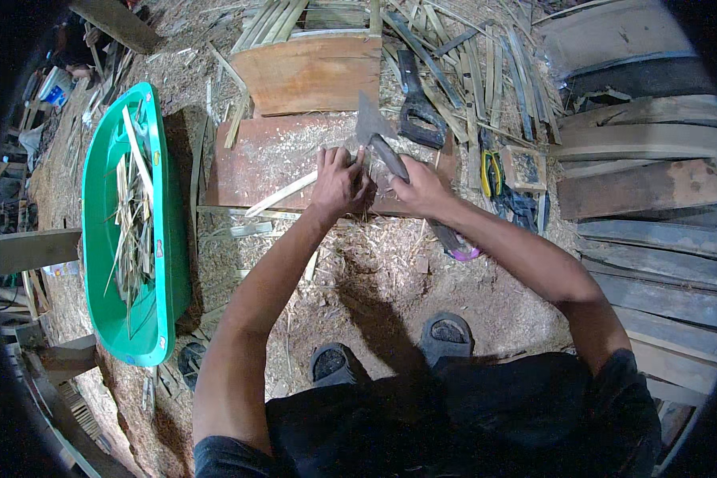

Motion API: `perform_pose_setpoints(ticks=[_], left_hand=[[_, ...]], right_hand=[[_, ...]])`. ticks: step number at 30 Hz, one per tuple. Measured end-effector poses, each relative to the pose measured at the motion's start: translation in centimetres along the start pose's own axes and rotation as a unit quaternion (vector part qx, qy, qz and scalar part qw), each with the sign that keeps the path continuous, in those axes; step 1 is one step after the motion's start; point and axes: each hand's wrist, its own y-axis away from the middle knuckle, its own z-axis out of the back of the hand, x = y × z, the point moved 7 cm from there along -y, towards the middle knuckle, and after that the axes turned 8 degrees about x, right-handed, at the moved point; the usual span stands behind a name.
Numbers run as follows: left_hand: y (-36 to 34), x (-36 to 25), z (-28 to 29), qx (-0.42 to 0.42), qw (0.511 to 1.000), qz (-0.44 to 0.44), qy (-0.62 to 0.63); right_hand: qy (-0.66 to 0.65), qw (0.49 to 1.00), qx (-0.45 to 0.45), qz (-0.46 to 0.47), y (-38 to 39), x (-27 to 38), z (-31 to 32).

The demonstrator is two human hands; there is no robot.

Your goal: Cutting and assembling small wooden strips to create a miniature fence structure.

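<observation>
Bamboo strip (283, 193) is lying across the wooden block (271, 155), the left hand (338, 183) pinning it steady, fingers clenched on it, while the right hand (418, 190) is gripping the cleaver (378, 135), blade angled for splitting.

A rough bamboo craft workshop w/ dirt floor: split bamboo strips (486, 64) and shavings everywhere, a worn wood work block (271, 159), handsaw (417, 107), old planks (645, 191) stacked.
</observation>
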Motion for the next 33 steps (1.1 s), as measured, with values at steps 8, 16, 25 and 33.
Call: perform_pose_setpoints(ticks=[8,16,25,33], left_hand=[[0.1,0.1,-0.1,0.000,1.000,0.003,-0.002],[0.6,1.2,1.3,-0.055,0.987,0.062,0.138],[-0.3,2.2,3.8,-0.115,0.986,0.062,0.101],[2.0,0.0,13.2,-0.237,0.949,-0.043,0.205]], right_hand=[[0.027,0.999,0.002,0.024,-0.1,0.0,-0.7],[-0.016,1.000,-0.017,-0.002,0.2,0.9,1.4],[-0.030,0.999,-0.031,0.004,1.5,-1.2,2.1],[0.093,0.993,-0.066,-0.042,3.8,-2.0,1.7]])
